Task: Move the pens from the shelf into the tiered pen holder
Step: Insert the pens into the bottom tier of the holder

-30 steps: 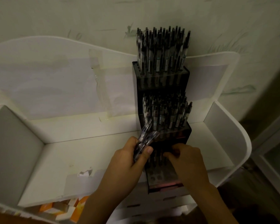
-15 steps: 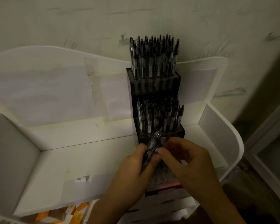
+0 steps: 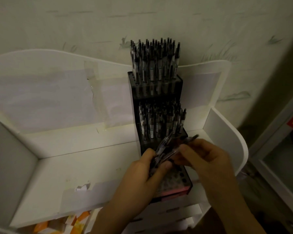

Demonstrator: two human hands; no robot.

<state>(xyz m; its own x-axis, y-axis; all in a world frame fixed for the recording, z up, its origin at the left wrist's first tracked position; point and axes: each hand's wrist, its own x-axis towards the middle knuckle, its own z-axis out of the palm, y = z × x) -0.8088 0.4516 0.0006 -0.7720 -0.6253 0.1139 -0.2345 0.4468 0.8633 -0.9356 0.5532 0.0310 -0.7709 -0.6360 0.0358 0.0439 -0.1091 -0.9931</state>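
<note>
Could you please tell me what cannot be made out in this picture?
- Head view: how many pens the left hand grips; motion blur and fingers hide them.
- Bottom tier of the pen holder: mostly behind both hands.
- Right hand pinches a blurred pen.

Left hand (image 3: 142, 168) grips a pen bundle (image 3: 161, 151); right hand (image 3: 208, 159) pinches one pen (image 3: 187, 141) before the tiered holder (image 3: 156, 90).
</note>
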